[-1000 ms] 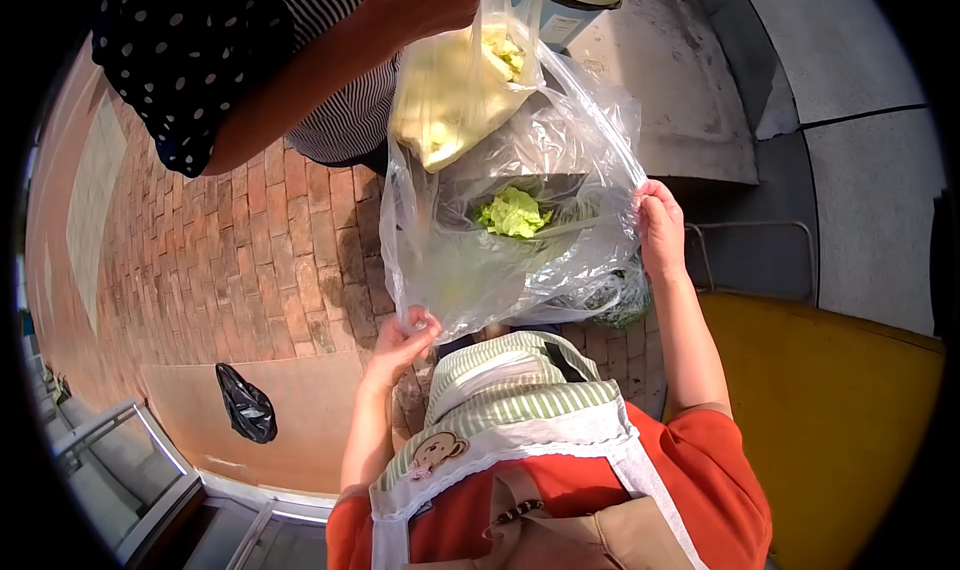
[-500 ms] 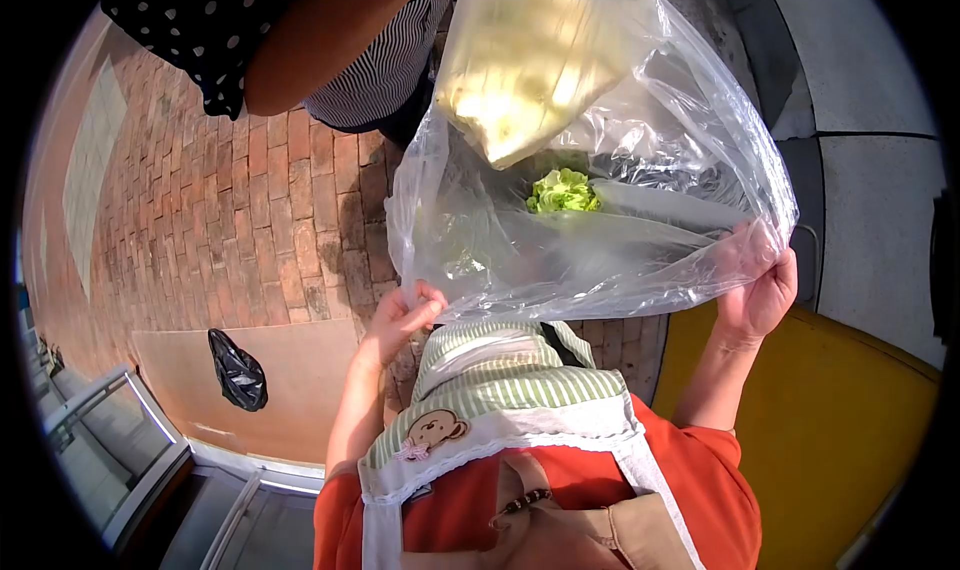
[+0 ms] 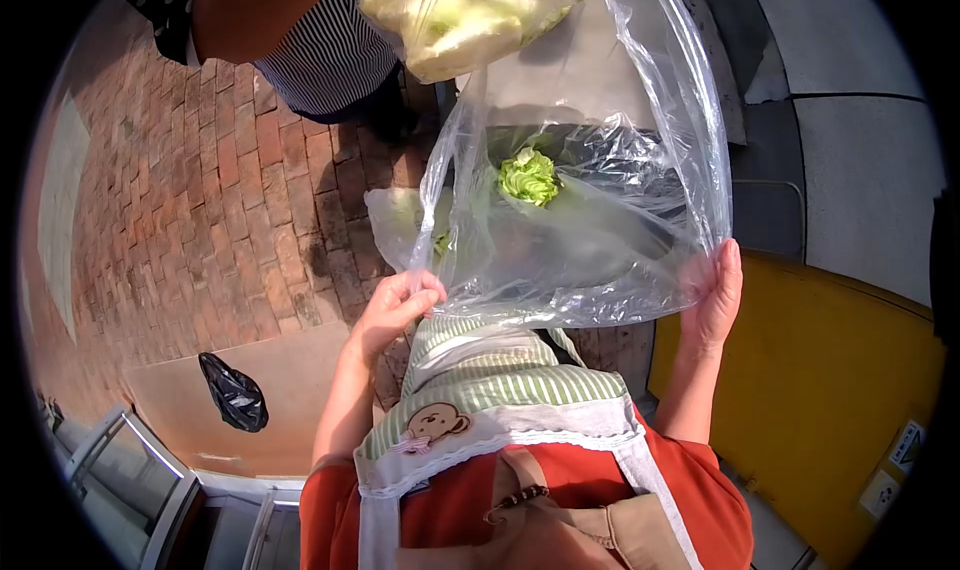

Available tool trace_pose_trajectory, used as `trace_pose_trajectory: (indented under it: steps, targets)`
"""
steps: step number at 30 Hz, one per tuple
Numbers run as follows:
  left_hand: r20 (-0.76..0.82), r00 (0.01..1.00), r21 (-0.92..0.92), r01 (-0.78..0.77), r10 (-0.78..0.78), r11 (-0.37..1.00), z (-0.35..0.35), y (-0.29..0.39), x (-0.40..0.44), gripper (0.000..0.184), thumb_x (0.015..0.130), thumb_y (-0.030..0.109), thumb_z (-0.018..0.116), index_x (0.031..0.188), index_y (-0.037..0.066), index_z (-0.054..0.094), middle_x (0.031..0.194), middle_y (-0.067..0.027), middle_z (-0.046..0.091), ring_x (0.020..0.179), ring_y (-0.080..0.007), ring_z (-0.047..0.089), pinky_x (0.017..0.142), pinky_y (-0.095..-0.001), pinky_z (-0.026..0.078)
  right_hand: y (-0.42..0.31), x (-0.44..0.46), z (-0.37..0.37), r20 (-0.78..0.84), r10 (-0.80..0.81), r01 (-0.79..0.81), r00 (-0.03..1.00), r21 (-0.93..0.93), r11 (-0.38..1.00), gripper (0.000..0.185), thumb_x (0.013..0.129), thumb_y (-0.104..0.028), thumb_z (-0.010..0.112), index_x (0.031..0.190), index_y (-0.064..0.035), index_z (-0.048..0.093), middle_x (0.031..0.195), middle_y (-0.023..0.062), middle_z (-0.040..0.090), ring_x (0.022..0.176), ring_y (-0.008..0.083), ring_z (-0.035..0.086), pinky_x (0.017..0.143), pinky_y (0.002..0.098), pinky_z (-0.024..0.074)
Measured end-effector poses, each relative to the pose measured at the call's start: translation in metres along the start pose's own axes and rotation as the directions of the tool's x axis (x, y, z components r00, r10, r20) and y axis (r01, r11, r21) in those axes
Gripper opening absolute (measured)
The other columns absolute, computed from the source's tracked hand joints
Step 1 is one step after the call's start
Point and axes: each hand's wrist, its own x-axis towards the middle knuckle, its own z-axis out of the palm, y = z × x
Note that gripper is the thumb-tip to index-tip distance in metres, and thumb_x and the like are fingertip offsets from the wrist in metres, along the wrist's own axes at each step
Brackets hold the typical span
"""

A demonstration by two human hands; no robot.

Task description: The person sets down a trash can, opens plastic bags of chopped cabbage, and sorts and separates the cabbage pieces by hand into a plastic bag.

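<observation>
While the left hand [image 3: 405, 305] pinches the near-left edge of a large, clear, thin plastic bag [image 3: 580, 310], the right hand [image 3: 715, 295] has the near-right edge, thumb and fingers curled on it and partly seen through the film. So the bag's stretched wide between them, just past a green-and-white striped apron [image 3: 520, 405].

There's a frilly, pale-green leafy vegetable [image 3: 529, 177] showing left of centre within the bag's outline, but I honestly can't tell if it's inside or just behind the film. Over the far-left side hangs a plastic bag filled with pale yellow-white stuff [image 3: 470, 20], near another person's bare arm [image 3: 255, 15]; whatever grips it is out of view.

Off to the near left, well apart, a crumpled black plastic bag [image 3: 233, 392] lies past the red brick paving [image 3: 230, 210]. Near right is a flat yellow panel [image 3: 780, 370].
</observation>
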Motion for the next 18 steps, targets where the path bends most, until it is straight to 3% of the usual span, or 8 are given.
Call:
trace_pose_trajectory:
  steps: [3, 7, 9, 10, 13, 15, 16, 18]
  targets:
    - [0.020, 1.000, 0.032, -0.001, 0.000, 0.999, 0.004, -0.002, 0.000, 0.015, 0.089, 0.018, 0.062, 0.090, 0.004, 0.065, 0.087, 0.0008, 0.062, 0.080, -0.0077, 0.054, 0.074, -0.0249, 0.042, 0.002, -0.001, -0.007, -0.193, 0.058, -0.047, 0.979, 0.059, 0.997, 0.025, 0.098, -0.030, 0.055, 0.099, -0.0064, 0.061, 0.080, -0.0021, 0.060, 0.065, 0.0063, 0.052, 0.058, 0.0219, 0.0422]
    - [-0.046, 0.999, 0.058, -0.024, 0.027, 0.998, 0.015, -0.006, -0.005, 0.017, 0.089, 0.021, 0.061, 0.090, 0.004, 0.065, 0.086, 0.0024, 0.062, 0.080, -0.0069, 0.053, 0.075, -0.0249, 0.043, 0.009, 0.012, -0.032, 0.007, 0.106, -0.106, 0.994, 0.131, 0.986, 0.028, 0.099, -0.030, 0.052, 0.103, -0.0049, 0.062, 0.090, 0.0004, 0.064, 0.076, 0.0086, 0.058, 0.066, 0.0233, 0.0468]
    - [-0.094, 0.996, 0.090, 0.014, -0.005, 0.996, 0.020, -0.006, -0.007, 0.015, 0.088, 0.019, 0.061, 0.090, 0.005, 0.066, 0.086, 0.0028, 0.062, 0.081, -0.0070, 0.053, 0.076, -0.0254, 0.043, 0.010, 0.017, -0.023, -0.136, 0.047, -0.044, 0.990, 0.023, 0.999, 0.034, 0.101, -0.034, 0.047, 0.084, -0.0071, 0.060, 0.066, -0.0031, 0.053, 0.057, 0.0089, 0.046, 0.054, 0.0241, 0.0372]
    - [-0.116, 0.993, 0.127, 0.010, 0.004, 0.992, 0.025, -0.003, -0.006, 0.014, 0.088, 0.018, 0.061, 0.089, 0.005, 0.066, 0.085, 0.0031, 0.061, 0.081, -0.0076, 0.053, 0.076, -0.0256, 0.043, 0.012, 0.020, -0.022, -0.142, 0.056, -0.053, 0.988, 0.024, 0.998, 0.034, 0.101, -0.034, 0.047, 0.084, -0.0071, 0.060, 0.066, -0.0031, 0.053, 0.057, 0.0089, 0.046, 0.054, 0.0241, 0.0372]
    - [-0.137, 0.989, 0.172, 0.073, -0.049, 0.982, 0.028, -0.009, -0.002, 0.015, 0.088, 0.019, 0.065, 0.090, 0.005, 0.064, 0.090, 0.0013, 0.064, 0.085, -0.0086, 0.055, 0.078, -0.0267, 0.043, 0.015, 0.033, -0.038, -0.116, -0.004, 0.000, 0.993, -0.036, 0.999, 0.032, 0.101, -0.031, 0.046, 0.102, -0.0030, 0.062, 0.088, 0.0020, 0.064, 0.076, 0.0104, 0.057, 0.070, 0.0254, 0.0448]
    - [-0.175, 0.982, 0.149, 0.098, -0.072, 0.984, 0.036, -0.012, 0.001, 0.012, 0.088, 0.016, 0.063, 0.091, 0.004, 0.065, 0.090, 0.0012, 0.064, 0.084, -0.0085, 0.055, 0.077, -0.0261, 0.044, 0.018, 0.045, -0.060, 0.123, -0.006, 0.012, 0.992, -0.045, 0.999, 0.034, 0.101, -0.030, 0.047, 0.114, -0.0014, 0.059, 0.108, 0.0062, 0.064, 0.094, 0.0126, 0.059, 0.084, 0.0283, 0.0451]
    - [-0.190, 0.981, 0.156, 0.065, -0.035, 0.986, 0.037, -0.010, 0.003, 0.011, 0.088, 0.014, 0.062, 0.091, 0.004, 0.065, 0.090, 0.0014, 0.064, 0.084, -0.0084, 0.055, 0.076, -0.0259, 0.044, 0.019, 0.052, -0.058, 0.128, 0.007, -0.002, 0.992, -0.041, 0.999, 0.034, 0.101, -0.030, 0.047, 0.114, -0.0014, 0.059, 0.108, 0.0062, 0.064, 0.094, 0.0126, 0.059, 0.084, 0.0283, 0.0451]
    - [-0.216, 0.976, 0.163, 0.043, -0.007, 0.986, 0.047, -0.010, 0.005, 0.010, 0.089, 0.012, 0.061, 0.092, 0.004, 0.066, 0.090, 0.0015, 0.064, 0.084, -0.0083, 0.055, 0.076, -0.0257, 0.044, 0.019, 0.057, -0.055, 0.010, 0.042, -0.041, 0.999, -0.072, 0.997, 0.021, 0.098, -0.026, 0.054, 0.094, -0.0073, 0.063, 0.083, -0.0025, 0.063, 0.073, 0.0043, 0.053, 0.068, 0.0205, 0.0423]
